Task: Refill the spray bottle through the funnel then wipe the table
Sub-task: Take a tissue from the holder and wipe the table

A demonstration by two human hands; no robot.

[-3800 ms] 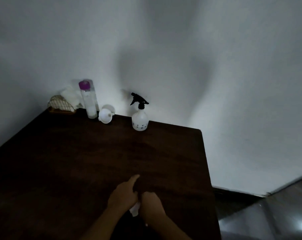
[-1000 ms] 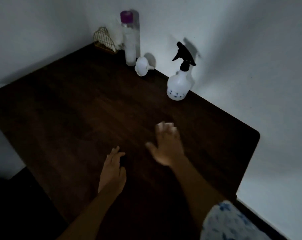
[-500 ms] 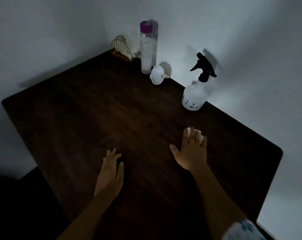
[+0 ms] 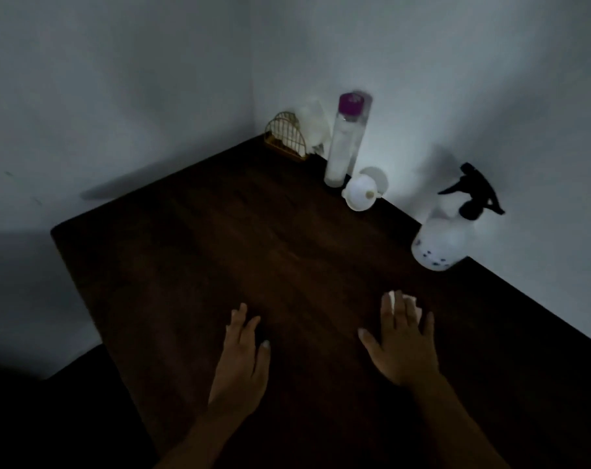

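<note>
The room is dim. A white spray bottle (image 4: 439,243) with a black trigger head stands at the far right edge of the dark wooden table (image 4: 219,265). A white funnel (image 4: 359,197) lies on its side beside a tall clear bottle (image 4: 342,143) with a purple cap. My right hand (image 4: 400,343) lies flat with straight fingers on a small white wipe (image 4: 410,304), which shows past the fingertips. My left hand (image 4: 241,357) rests flat on the table with spread fingers and holds nothing.
A gold wire holder (image 4: 286,136) with white tissue stands in the far corner against the wall. The table's left edge drops to a dark floor. Walls close in the back and right sides.
The view has swung, so the objects sit further right in the frame. My right hand with the wipe has settled flat on the table; my left hand stays flat.
</note>
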